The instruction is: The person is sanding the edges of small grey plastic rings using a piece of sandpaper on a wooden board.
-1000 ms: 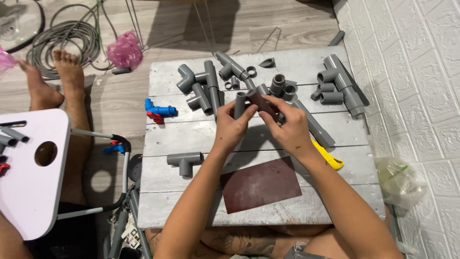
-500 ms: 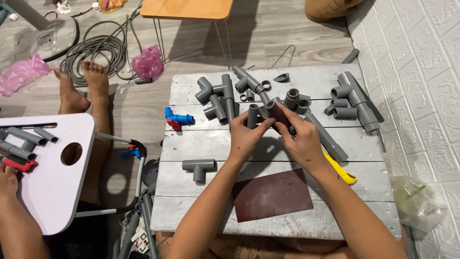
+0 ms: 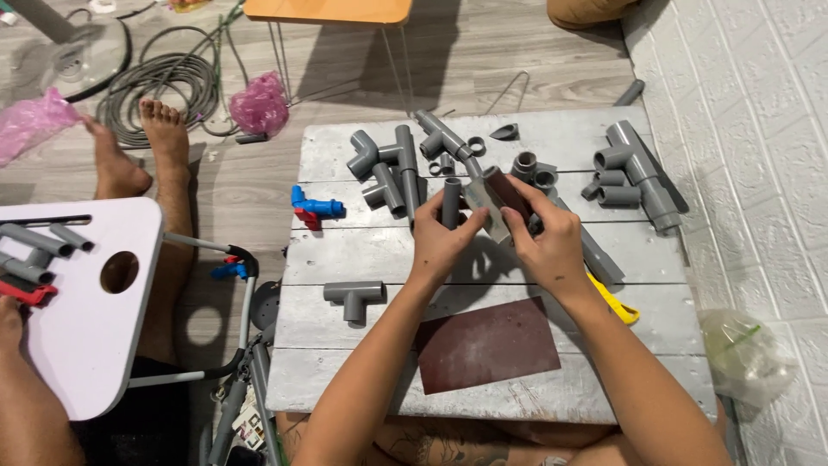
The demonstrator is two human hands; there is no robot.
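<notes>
Pipe [image 3: 452, 200] end (behind fingers [image 3: 517, 220]) hidden

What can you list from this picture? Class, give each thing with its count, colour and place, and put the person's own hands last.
Wooden board: one, whitewashed, centre, bearing the parts.
Tee fitting: one, grey, lying alone on the board's left.
Pipe assemblies: several, grey, along the board's far side.
Large tee pipe: one, grey, far right of the board.
Valve: one, blue and red, board's left edge.
Sandpaper sheet: one, dark brown, near side of the board.
Cutter handle: one, yellow, under the right forearm.
Small table: one, white, left, with grey pipes.
Hose coil: one, grey, floor, top left.
Plastic bags: two, pink, floor.
Left hand: holds a short grey pipe.
Right hand: fingers on a brown strip over another pipe.
</notes>
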